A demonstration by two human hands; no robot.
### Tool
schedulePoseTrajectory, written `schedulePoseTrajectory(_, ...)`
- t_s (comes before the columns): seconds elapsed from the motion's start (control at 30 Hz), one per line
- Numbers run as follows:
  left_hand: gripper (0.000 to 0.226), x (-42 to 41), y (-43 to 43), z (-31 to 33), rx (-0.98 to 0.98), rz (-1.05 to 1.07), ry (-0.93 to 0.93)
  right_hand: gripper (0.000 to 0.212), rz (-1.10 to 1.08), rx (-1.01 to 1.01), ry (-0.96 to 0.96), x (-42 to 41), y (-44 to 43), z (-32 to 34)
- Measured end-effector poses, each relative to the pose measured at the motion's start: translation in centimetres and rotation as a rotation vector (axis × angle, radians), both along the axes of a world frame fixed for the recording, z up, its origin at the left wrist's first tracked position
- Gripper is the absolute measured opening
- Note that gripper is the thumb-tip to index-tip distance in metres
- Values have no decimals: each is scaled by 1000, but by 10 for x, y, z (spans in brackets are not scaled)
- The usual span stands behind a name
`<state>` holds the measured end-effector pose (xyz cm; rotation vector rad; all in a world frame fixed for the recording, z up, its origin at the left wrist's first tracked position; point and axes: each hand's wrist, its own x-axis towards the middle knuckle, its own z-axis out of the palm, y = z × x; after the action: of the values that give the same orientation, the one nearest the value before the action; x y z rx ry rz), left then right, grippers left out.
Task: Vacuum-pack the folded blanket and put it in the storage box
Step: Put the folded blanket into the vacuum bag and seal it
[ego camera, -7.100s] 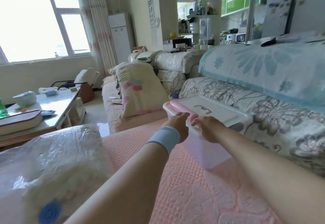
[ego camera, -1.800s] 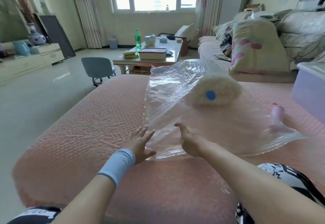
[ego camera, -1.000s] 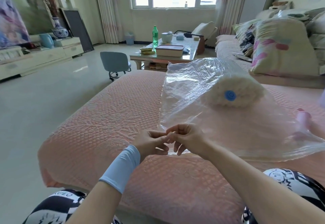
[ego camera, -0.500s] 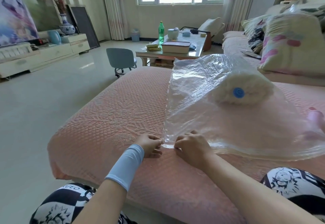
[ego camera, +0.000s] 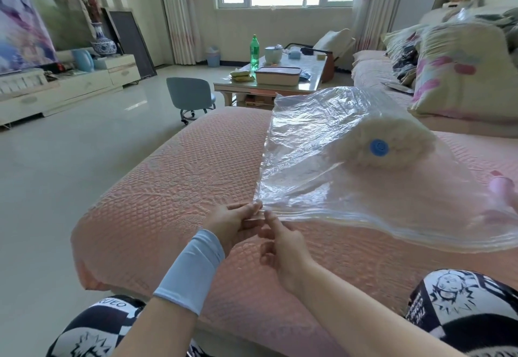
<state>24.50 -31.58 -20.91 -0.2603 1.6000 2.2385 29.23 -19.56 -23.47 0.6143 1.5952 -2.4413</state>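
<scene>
Head view: my left hand (ego camera: 232, 220) and my right hand (ego camera: 283, 241) both pinch with closed fingers (ego camera: 253, 208) the near corner of the clear vacuum bag (ego camera: 336, 177). The bag lies on the pink sofa cover (ego camera: 182, 188). Inside it is the folded blanket (ego camera: 392, 146), under a blue valve (ego camera: 379, 147).

A green bottle (ego camera: 254, 51) and a lidded box (ego camera: 278, 75) stand on the coffee table (ego camera: 308, 76), upper centre. A small blue chair (ego camera: 190, 98) sits left of it.
</scene>
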Motion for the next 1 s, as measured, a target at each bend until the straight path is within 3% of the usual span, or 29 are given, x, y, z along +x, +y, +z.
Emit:
schedulePoseTrajectory(0.13, 20, 2, -2, -6, -11, 165, -40, 17, -42, -45, 33, -13, 8, -5)
schedulePoseTrajectory(0.23, 19, 2, -3, -7, -28, 168, -55, 11, -13, -65, 50, -17, 13, -8)
schedulePoseTrajectory(0.57, 7, 9, 0, -9, -42, 80, -21, 9, 39, -13, 113, -21, 21, -10)
schedulePoseTrajectory(0.73, 12, 12, 2, -10, -164, 114, 27, 11, 37, 11, 117, -18, 23, -12)
schedulePoseTrajectory(1.0, 9, 17, 11, -16, 48, 179, -63, 13, -17, 43, 180, -19, 20, -11)
